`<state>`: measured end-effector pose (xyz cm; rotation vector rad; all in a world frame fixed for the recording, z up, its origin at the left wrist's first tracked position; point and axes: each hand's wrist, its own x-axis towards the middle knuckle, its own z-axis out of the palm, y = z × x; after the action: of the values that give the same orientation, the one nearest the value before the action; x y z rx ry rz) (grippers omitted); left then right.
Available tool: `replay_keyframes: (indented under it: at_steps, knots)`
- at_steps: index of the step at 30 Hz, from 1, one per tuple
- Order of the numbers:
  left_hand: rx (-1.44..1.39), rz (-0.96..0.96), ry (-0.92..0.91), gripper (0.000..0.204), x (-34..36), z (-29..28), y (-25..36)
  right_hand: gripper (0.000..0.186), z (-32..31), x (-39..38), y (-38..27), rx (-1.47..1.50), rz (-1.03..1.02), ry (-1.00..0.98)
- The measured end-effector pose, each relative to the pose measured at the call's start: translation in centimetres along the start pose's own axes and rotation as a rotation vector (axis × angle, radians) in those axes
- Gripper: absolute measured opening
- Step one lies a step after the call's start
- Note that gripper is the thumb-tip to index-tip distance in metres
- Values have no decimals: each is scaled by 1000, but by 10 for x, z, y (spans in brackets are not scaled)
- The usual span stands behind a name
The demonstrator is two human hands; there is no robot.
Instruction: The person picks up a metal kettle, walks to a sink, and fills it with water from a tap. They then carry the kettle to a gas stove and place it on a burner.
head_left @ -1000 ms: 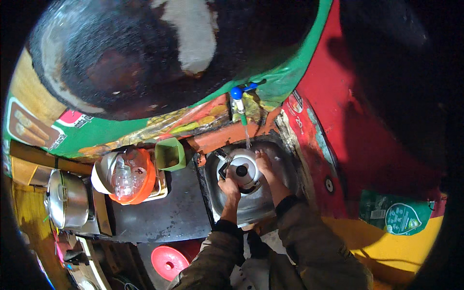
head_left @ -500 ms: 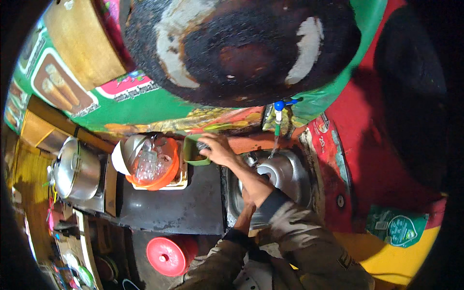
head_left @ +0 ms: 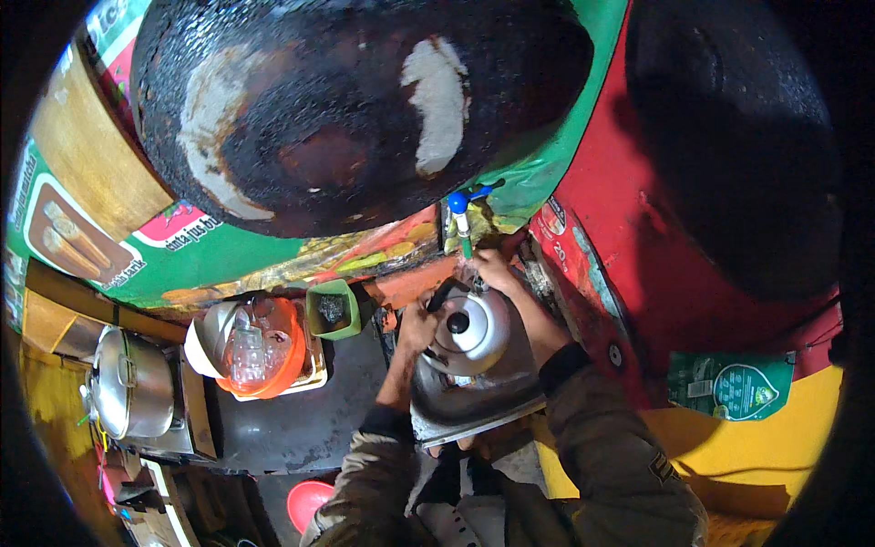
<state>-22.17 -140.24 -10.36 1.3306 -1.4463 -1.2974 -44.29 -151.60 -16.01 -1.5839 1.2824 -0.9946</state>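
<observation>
A silver kettle (head_left: 488, 339) with a black lid knob sits tilted in the steel sink (head_left: 474, 407). My left hand (head_left: 418, 326) is closed round its dark handle on the left side. At the kettle's far edge, my right hand (head_left: 495, 270) is right below the tap (head_left: 461, 219), which has a blue lever and a green end. The fingers of this hand are bent, and whatever they touch is hard to make out. To the left stands a square green container (head_left: 342, 296) with a greyish wad (head_left: 331, 311) inside.
Left of the sink, a dark counter (head_left: 283, 424) bears an orange basin (head_left: 290, 369) of clear glasses and white bowls. A large lidded pot (head_left: 132, 383) stands farther left. A big blackened pan (head_left: 355, 118) hangs beyond the sink. A green pouch (head_left: 729, 386) lies at right.
My right hand has left the green container and moved right to beneath the tap. My left hand has come up onto the kettle's handle. The view has shifted too.
</observation>
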Motion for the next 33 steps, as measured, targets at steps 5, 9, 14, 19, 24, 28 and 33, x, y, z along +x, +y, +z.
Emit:
replay_keyframes:
  at_steps: [5, 9, 14, 19, 24, 28, 33]
  knots:
    - [-195, -172, -254, 23, 51, -13, 20, 29, -36, -8, -28, 18, 22, 58]
    - [-238, -154, -393, 25, 77, -14, 28, 31, -43, -18, -13, -28, -119, 218]
    - [-153, -178, -454, 23, 98, -4, 19, 44, -51, -14, 34, -130, 133, 326]
    - [-12, -140, -413, 21, 130, 17, -7, 36, -49, -18, 39, 79, 76, 542]
    - [417, 138, -213, 71, 157, 48, -36, 34, -48, -31, -11, -162, -54, 726]
    - [322, 250, -311, 58, 163, 54, -47, 27, -51, -48, -52, -221, -6, 847]
    - [-148, -45, -389, 29, 132, 43, -48, 21, -65, -68, -63, -133, -32, 859]
